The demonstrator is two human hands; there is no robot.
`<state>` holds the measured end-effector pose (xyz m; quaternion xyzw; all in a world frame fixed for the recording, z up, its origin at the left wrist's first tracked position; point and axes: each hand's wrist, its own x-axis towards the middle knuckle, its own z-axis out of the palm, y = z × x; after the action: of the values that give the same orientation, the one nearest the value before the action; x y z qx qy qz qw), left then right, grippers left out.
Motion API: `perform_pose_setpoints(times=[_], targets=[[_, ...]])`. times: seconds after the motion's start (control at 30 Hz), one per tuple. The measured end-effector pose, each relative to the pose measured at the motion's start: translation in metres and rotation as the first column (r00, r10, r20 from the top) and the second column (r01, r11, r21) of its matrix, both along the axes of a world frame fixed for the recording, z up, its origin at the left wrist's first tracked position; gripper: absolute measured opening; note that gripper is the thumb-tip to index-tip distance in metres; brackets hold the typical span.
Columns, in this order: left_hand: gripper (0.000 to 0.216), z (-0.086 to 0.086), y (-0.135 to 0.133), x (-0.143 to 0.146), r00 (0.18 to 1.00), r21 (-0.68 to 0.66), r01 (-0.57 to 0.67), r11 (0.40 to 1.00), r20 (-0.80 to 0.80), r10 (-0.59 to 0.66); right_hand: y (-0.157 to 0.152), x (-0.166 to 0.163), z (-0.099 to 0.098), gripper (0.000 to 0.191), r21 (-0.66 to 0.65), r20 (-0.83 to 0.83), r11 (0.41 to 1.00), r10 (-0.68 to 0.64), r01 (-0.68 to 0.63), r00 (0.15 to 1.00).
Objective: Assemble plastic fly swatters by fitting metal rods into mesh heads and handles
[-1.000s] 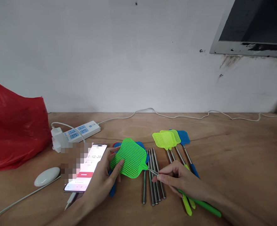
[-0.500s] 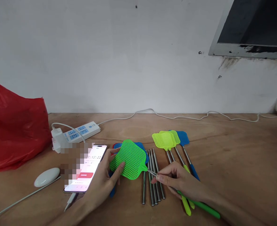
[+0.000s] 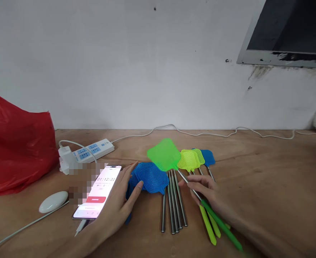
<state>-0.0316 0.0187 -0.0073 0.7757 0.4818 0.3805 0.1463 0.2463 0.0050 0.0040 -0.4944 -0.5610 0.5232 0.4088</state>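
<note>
A green fly swatter [image 3: 164, 154] with a metal shaft and green handle is in my right hand [image 3: 204, 190], gripped by the shaft; its head is blurred by motion. My left hand [image 3: 122, 200] has its fingers apart and holds nothing, beside a pile of blue fly swatter heads [image 3: 152, 177]. Several metal rods [image 3: 175, 204] lie side by side between my hands. Behind and under my right hand lie yellow fly swatters [image 3: 188, 160] and a blue fly swatter [image 3: 207, 157], their shafts partly hidden.
To the left are a lit phone [image 3: 104, 186], a white power strip [image 3: 93, 150], a white mouse [image 3: 53, 201] and a red plastic bag [image 3: 20, 147]. A white cable [image 3: 201, 134] runs along the wall at the back of the wooden table [image 3: 276, 172].
My left hand has let go of the green swatter's head. With my right hand the swatter has moved up and to the right, uncovering the blue heads.
</note>
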Motion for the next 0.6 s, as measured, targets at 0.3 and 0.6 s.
perform_pose_setpoints(times=[0.3,0.6], targets=[[0.036,-0.003,-0.002,0.004,0.981,-0.016,0.083,0.996,-0.172,-0.084,0.025,0.018,-0.013,0.044,0.489,0.361,0.854,-0.382,0.176,0.851],[0.035,-0.002,-0.006,0.004,0.952,0.025,0.176,0.984,-0.259,-0.163,0.026,0.031,-0.016,0.033,0.439,0.830,0.898,-0.389,-0.039,0.399]])
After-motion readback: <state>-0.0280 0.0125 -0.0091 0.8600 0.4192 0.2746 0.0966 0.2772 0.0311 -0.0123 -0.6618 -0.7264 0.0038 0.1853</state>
